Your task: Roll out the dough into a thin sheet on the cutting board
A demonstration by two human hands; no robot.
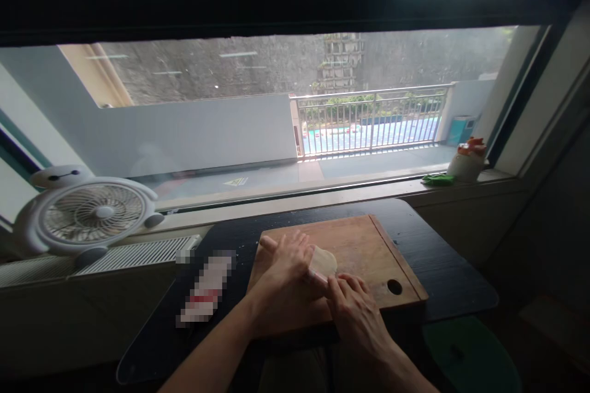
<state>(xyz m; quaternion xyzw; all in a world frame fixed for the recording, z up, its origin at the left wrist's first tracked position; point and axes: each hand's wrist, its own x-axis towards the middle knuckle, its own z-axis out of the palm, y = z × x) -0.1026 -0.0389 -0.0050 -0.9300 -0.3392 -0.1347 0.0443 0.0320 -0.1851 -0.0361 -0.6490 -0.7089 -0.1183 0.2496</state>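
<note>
**Thin dough [325, 260] under the pin**

The right hand [354, 298] bends its fingers over the near end of a smooth, cylindrical rolling pin [319, 278] (how firmly it closes I cannot tell; the underside is hidden). The left hand [290, 258] lies nearly flat across the pin's farther part, fingers stretched. The step looks like rolling out; another pass would call for even pressure. Just beyond the right hand sits the soft, pale, rounded dough. Beneath is a grained wooden board [364, 239] with 1 round hole [394, 287], right of both hands, on a dark worktop [449, 273].
</note>
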